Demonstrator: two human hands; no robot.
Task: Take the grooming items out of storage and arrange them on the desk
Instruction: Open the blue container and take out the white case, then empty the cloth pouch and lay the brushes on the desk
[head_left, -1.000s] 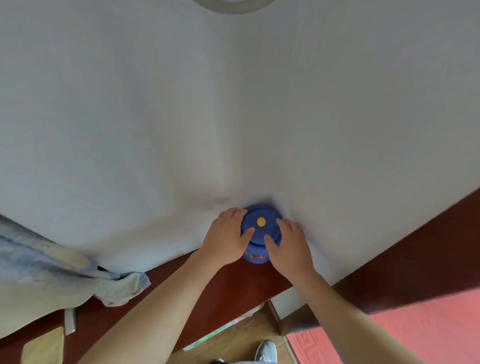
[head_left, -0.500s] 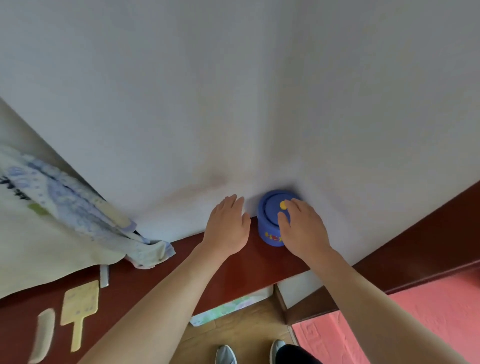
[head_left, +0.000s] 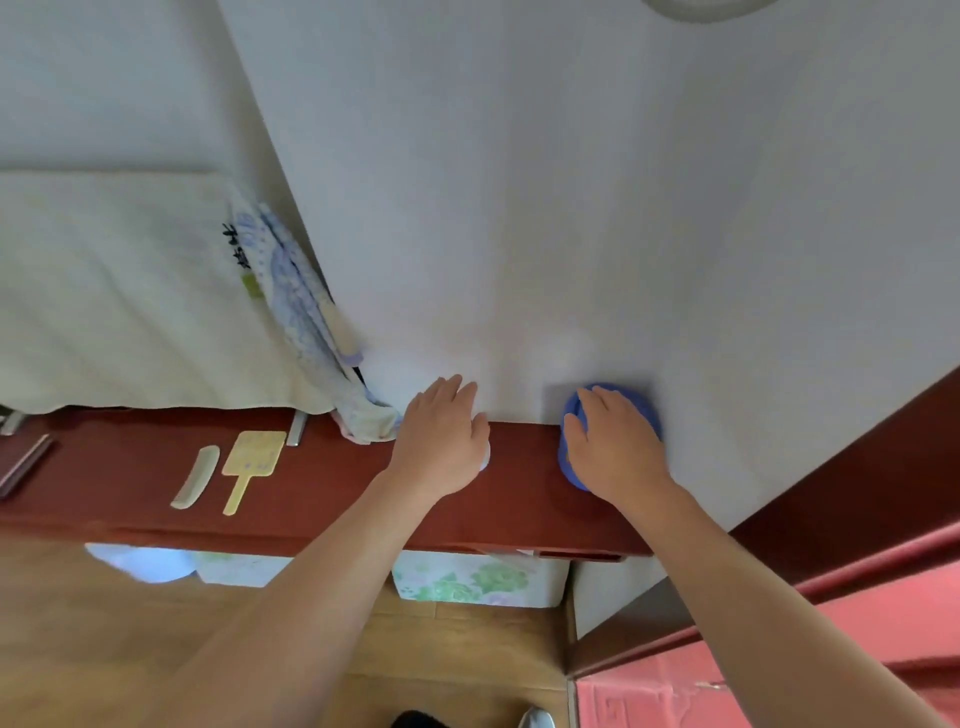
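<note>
Desk (head_left: 322, 499) against white wall. Jar (head_left: 569, 467) at desk's back edge, 3 o'clock of left hand (head_left: 441, 436), whose fingers lie flat, released. Right hand (head_left: 615, 447) curls over jar top, grasping it. Likely rigid, light, smooth (lid may lift off): grip 2 sides of body.

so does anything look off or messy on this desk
Only the patterned cloth: its end lies bunched on the back of the desk by the wall. The comb and yellow paddle brush lie neatly side by side; nothing looks spilled or broken.
</note>
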